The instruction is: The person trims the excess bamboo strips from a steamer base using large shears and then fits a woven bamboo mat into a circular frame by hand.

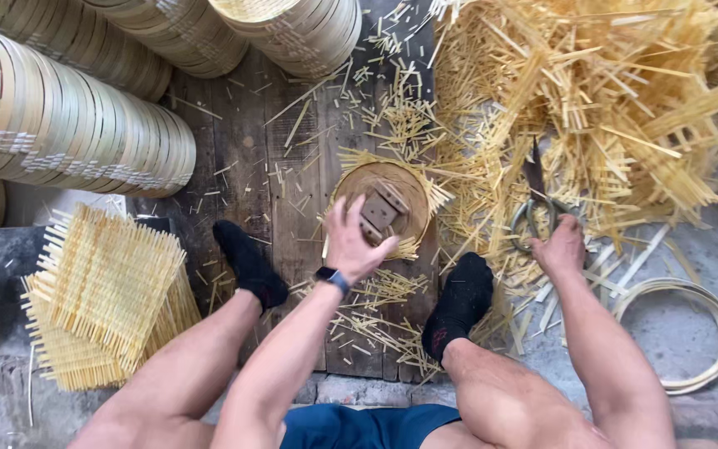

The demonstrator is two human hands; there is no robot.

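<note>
Mid-frame, I'm seeing one round woven tray; my left hand is gripping its near rim, my right hand is closing on one pair of scissors right of it.

**Little bare room between the stacks and the offcuts**

The wooden boards show a fairly open strip between the rolled stacks of round frames on the left and the round tray in the middle. A deep heap of bamboo offcuts fills the right side around the scissors. Woven square mats block the lower left, and loose hoops lie on the floor at right.
</note>
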